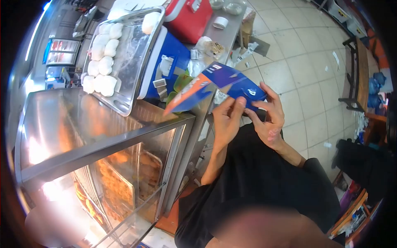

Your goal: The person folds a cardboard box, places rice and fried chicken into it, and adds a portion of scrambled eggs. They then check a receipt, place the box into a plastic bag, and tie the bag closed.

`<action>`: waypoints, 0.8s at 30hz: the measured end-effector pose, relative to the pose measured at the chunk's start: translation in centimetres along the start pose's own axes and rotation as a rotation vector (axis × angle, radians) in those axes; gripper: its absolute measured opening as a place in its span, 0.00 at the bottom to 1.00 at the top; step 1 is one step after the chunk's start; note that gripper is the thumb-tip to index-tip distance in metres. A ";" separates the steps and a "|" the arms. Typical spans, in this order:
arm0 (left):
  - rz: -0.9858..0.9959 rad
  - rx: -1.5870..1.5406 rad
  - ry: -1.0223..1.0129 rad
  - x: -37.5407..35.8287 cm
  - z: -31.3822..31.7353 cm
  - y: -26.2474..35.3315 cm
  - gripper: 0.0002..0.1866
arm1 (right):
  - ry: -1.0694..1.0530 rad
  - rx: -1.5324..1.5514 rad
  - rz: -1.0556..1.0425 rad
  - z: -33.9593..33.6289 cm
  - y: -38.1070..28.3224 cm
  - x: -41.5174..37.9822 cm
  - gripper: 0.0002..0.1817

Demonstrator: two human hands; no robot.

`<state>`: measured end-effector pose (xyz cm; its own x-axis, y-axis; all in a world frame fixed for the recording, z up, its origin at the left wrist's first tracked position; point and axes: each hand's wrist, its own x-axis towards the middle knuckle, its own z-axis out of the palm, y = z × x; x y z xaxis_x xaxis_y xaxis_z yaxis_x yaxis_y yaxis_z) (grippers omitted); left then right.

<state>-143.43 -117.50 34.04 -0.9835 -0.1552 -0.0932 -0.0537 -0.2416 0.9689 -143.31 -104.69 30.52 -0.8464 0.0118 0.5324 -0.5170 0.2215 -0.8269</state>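
I grip a flat blue-and-orange carton [215, 84] between my left hand [226, 120] and right hand [269, 113], its orange end seemingly over the desk [225, 37] beyond my left hand.

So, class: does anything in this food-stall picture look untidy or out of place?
Yes: scraps of paper litter the tiled floor, and the tray of dough balls overhangs the glass warmer's top. Both hands fold a blue-orange carton.

Both hands [248, 118] pinch a flat blue-orange carton [215, 84].
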 end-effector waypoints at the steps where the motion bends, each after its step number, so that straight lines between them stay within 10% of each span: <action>1: 0.050 0.117 -0.138 0.0 -0.2 0.2 0.11 | 0.070 0.051 0.073 0.3 0.2 -0.3 0.24; 7: -0.055 0.313 -0.201 -0.3 -2.8 -1.3 0.13 | 0.056 0.452 0.392 -2.1 -1.6 2.1 0.31; 10: 0.157 0.401 -0.147 -0.9 -2.1 0.0 0.14 | -0.263 0.019 0.316 -3.9 -0.6 2.9 0.25; 16: 0.260 0.253 -0.203 -1.2 -3.1 0.0 0.15 | -0.308 0.213 0.414 -2.3 -0.6 2.5 0.36; 24: 0.258 0.178 -0.270 -1.6 -4.4 -0.6 0.14 | -0.477 0.285 0.395 -3.3 -0.9 3.2 0.14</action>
<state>-141.10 -121.32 32.62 -0.9774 0.0733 0.1982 0.1946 -0.0541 0.9794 -145.11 -101.66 33.51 -0.9086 -0.4064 0.0963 -0.1155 0.0230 -0.9930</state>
